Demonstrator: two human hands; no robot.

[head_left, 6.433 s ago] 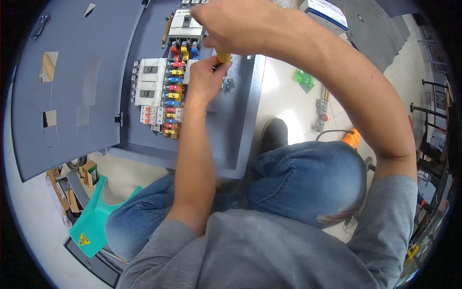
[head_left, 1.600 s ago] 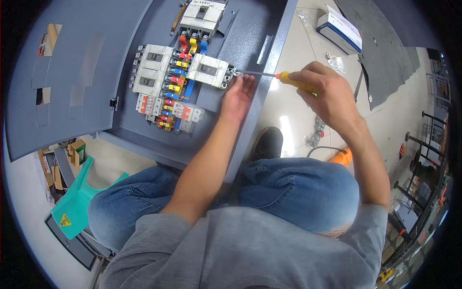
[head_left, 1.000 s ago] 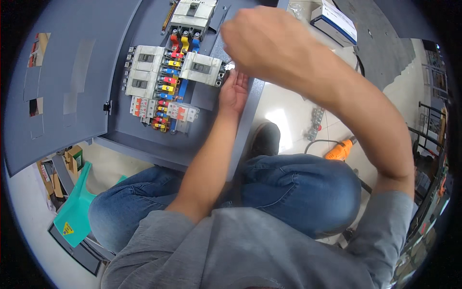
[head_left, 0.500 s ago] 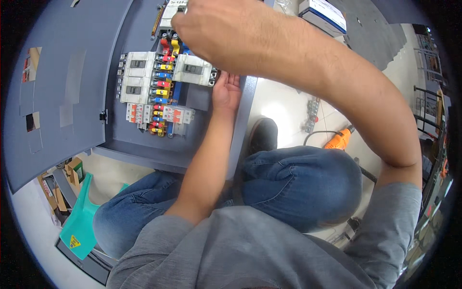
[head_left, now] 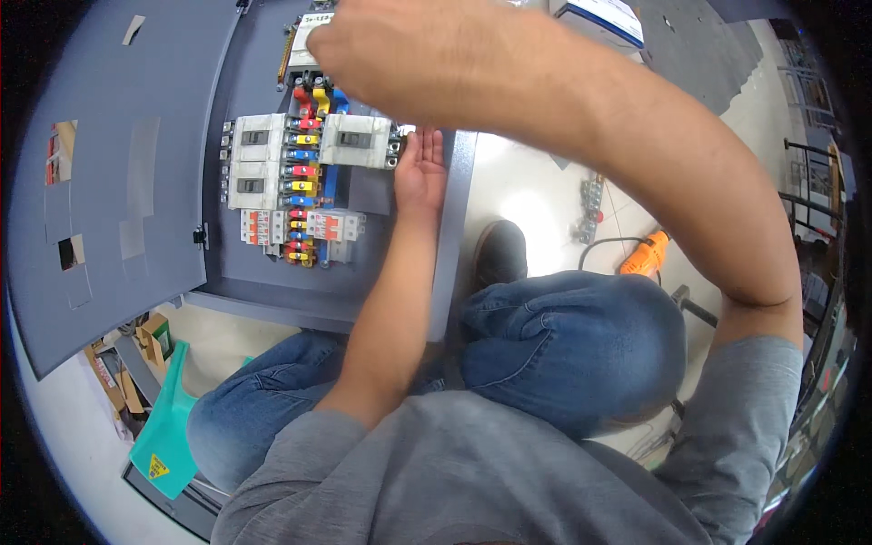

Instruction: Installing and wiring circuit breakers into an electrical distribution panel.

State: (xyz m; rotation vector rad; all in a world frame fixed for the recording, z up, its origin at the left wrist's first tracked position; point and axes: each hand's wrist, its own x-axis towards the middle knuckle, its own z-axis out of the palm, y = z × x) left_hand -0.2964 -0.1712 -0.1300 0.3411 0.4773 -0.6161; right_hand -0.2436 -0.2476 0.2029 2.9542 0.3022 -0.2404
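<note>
A grey electrical cabinet [head_left: 363, 300] lies open in front of me, its door [head_left: 118, 136] swung left. Inside are white breakers [head_left: 254, 159], another white breaker [head_left: 359, 141], a row of small breakers with orange levers [head_left: 313, 225], and red, yellow and blue wires [head_left: 304, 163]. My left hand [head_left: 420, 173] lies flat on the back plate, fingers straight, touching the right end of the white breaker. My right hand [head_left: 409, 54] reaches across the cabinet's top, back of the hand toward me, covering the upper breaker [head_left: 313, 36]. Whatever it holds is hidden.
I squat in blue jeans with a black shoe [head_left: 500, 254] beside the cabinet. An orange drill [head_left: 645, 254] and loose metal parts [head_left: 590, 195] lie on the pale floor at right. A white-and-blue box [head_left: 599, 14] sits at the top. A green plastic piece [head_left: 163, 427] is lower left.
My right hand, which held a screwdriver at the breaker's right side, has swung up and left over the cabinet's top. My left hand has stayed at the breaker.
</note>
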